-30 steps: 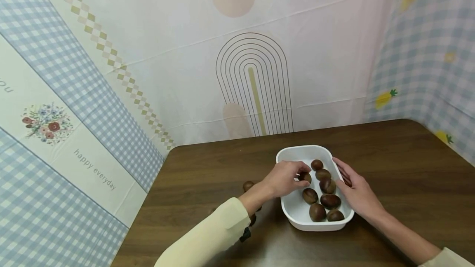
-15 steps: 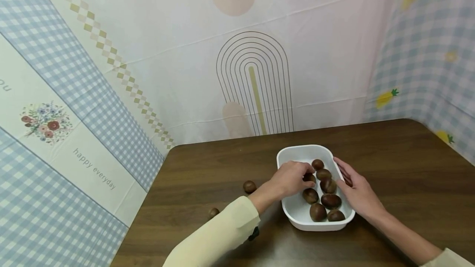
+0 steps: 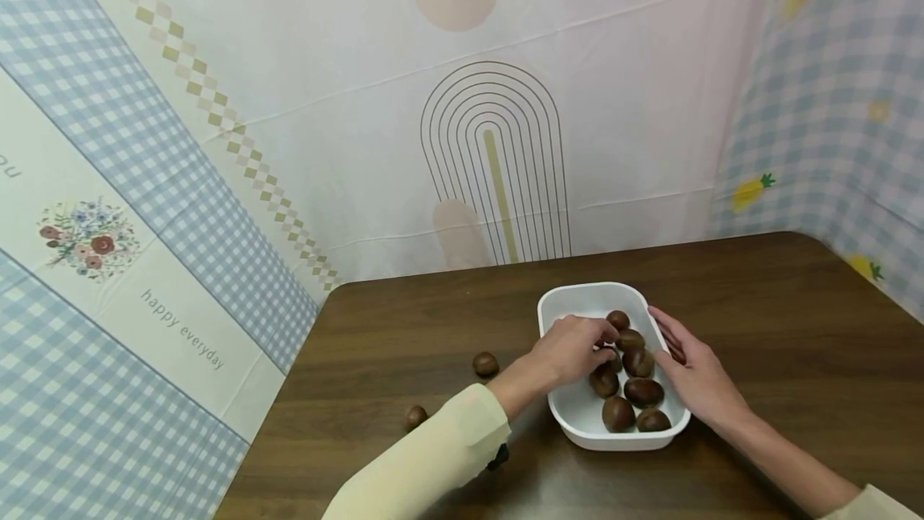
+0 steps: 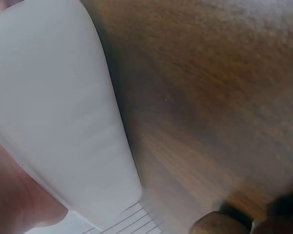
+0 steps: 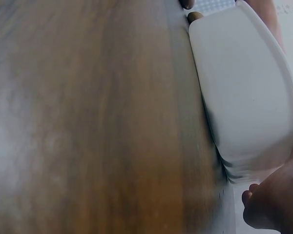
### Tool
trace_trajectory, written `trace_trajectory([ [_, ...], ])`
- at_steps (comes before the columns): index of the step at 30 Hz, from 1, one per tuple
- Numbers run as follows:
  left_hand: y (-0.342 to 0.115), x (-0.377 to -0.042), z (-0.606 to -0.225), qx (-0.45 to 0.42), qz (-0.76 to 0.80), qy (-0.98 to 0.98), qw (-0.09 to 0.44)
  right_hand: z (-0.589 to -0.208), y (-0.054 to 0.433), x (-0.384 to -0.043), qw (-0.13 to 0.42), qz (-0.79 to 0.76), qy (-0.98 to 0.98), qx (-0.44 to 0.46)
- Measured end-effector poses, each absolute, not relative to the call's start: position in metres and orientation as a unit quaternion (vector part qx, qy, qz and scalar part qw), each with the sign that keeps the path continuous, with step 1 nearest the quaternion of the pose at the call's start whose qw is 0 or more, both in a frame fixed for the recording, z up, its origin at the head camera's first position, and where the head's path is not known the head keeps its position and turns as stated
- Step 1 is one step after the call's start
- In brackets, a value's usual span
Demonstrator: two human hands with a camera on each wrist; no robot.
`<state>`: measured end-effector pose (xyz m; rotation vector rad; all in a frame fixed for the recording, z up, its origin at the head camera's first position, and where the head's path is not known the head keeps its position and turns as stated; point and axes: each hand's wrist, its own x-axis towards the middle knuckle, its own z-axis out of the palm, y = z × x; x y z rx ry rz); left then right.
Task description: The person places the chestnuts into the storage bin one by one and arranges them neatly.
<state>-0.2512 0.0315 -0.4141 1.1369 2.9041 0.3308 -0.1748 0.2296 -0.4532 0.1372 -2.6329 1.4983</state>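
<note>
A white rectangular tub (image 3: 575,424) with rounded corners stands on the table, its outer wall (image 4: 58,107) filling much of the left wrist view. Inside lie several glossy brown chestnuts (image 3: 643,392), mostly along the right side. My left hand (image 3: 573,349) reaches in over the left rim and pinches a chestnut (image 3: 615,361), partly hidden by the fingers, beside the others. With the thumb at the rim and fingers along the outer side, my right hand (image 3: 696,375) grips the tub's right wall. In the right wrist view, part of that hand (image 5: 276,202) shows at the tub's end.
Two loose chestnuts lie on the brown wooden table (image 3: 390,343) left of the tub: one (image 3: 485,363) near the left wrist, another (image 3: 415,416) beside the sleeve. A patterned cloth (image 3: 635,103) hangs behind the table, with checked cloth at both sides.
My left hand has shifted slightly right with the chestnut, bringing it nearer the others in the tub. The two loose chestnuts show more clearly past the forearm. My right hand stays put.
</note>
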Motion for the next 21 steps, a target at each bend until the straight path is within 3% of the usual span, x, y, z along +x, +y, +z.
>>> trace_trajectory([
  [10, 0.019, -0.256, -0.407, 0.38, 0.161, 0.91, -0.021, -0.453, 0.228, -0.174, 0.057, 0.493, -0.867, 0.048],
  [21, -0.029, -0.277, -0.386, 0.354, 0.242, 0.901, -0.06, -0.453, 0.229, -0.173, 0.057, 0.493, -0.867, 0.048],
])
